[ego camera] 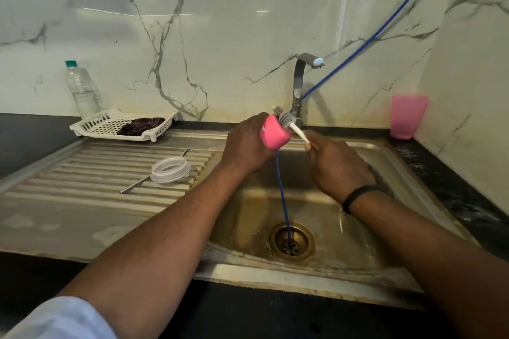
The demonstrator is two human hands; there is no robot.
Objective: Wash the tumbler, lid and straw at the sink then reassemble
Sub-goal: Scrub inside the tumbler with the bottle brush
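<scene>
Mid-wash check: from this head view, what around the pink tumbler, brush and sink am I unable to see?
- Pink tumbler: the left hand covers much of it; its inside is not visible.
- Brush: its handle end is hidden in the right hand.
- Metal straw: its middle is hidden behind the clear lid.
- Tap: no water stream can be made out.
- Blue hose: its end is hidden in the drain.

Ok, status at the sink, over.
Left hand grips pink tumbler. Right hand holds brush at its mouth. Lid, straw wait on drainboard.
</scene>
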